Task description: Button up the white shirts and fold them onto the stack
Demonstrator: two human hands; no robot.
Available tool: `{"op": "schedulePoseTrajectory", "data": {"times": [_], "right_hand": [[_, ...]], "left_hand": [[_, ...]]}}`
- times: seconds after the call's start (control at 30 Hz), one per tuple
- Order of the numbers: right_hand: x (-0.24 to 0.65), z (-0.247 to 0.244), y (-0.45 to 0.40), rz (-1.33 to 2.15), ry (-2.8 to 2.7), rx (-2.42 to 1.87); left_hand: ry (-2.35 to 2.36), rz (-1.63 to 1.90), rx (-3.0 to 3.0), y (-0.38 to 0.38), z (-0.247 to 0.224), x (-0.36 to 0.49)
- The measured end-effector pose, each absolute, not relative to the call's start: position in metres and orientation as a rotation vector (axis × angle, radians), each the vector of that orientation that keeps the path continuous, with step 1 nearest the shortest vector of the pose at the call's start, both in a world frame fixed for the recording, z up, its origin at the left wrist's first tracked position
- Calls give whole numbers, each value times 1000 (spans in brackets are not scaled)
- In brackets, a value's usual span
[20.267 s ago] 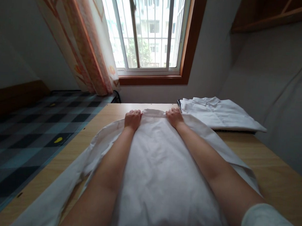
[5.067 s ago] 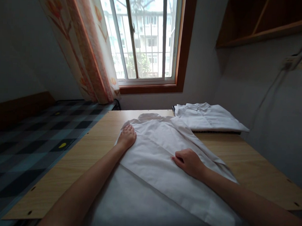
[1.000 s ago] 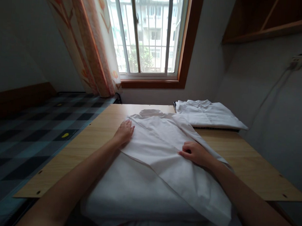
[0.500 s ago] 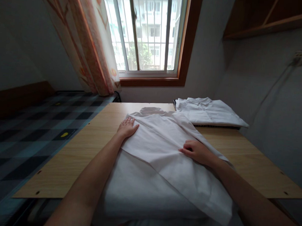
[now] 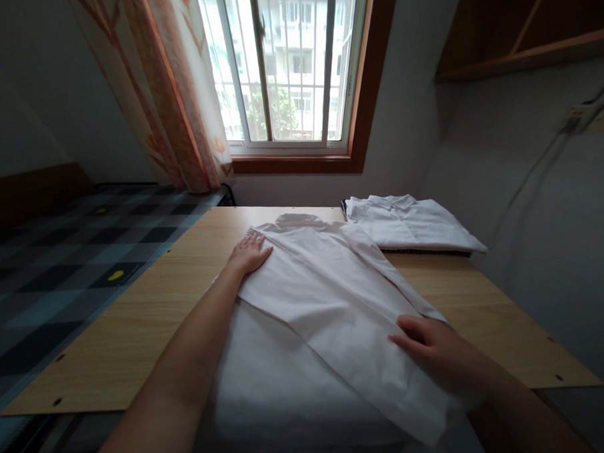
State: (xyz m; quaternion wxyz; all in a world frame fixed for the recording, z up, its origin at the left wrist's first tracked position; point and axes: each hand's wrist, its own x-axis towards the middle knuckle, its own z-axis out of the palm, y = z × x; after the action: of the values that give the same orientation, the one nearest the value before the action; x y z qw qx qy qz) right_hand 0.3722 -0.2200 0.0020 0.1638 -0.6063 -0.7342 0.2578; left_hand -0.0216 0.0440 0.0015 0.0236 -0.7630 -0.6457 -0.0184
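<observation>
A white shirt [image 5: 324,274] lies on the wooden board, its collar at the far end and its lower part hanging over the near edge. One long sleeve is folded diagonally across the body, toward the lower right. My left hand [image 5: 251,253] rests flat on the shirt's left shoulder edge, fingers spread. On the right, my right hand [image 5: 429,345] touches the folded sleeve. Its thumb and forefinger are apart with a gap between them; the other fingers are partly hidden and slightly blurred.
Folded white shirts [image 5: 407,221] are stacked on something dark at the board's far right corner. The pale wooden board [image 5: 173,314] sits beside a bed with a checked cover [image 5: 115,245]. Behind are a window [image 5: 293,66] and curtain [image 5: 153,80]; a shelf [image 5: 489,61] hangs upper right.
My right hand has slid down and to the right along the sleeve, toward me. My left hand stays on the shoulder edge. The view has shifted slightly.
</observation>
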Motion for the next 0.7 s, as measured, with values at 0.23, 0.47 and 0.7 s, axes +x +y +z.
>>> {"op": "schedulePoseTrajectory", "data": {"times": [0.23, 0.47, 0.7], "right_hand": [[376, 0, -230, 699, -2024, -1736], [363, -2, -240, 354, -2304, -2043], [352, -8, -253, 39, -2286, -2199]], "left_hand": [[-2029, 11, -2375, 45, 5, -20], [-2034, 39, -2370, 48, 3, -22], [-2018, -6, -2374, 50, 1, -23]]}}
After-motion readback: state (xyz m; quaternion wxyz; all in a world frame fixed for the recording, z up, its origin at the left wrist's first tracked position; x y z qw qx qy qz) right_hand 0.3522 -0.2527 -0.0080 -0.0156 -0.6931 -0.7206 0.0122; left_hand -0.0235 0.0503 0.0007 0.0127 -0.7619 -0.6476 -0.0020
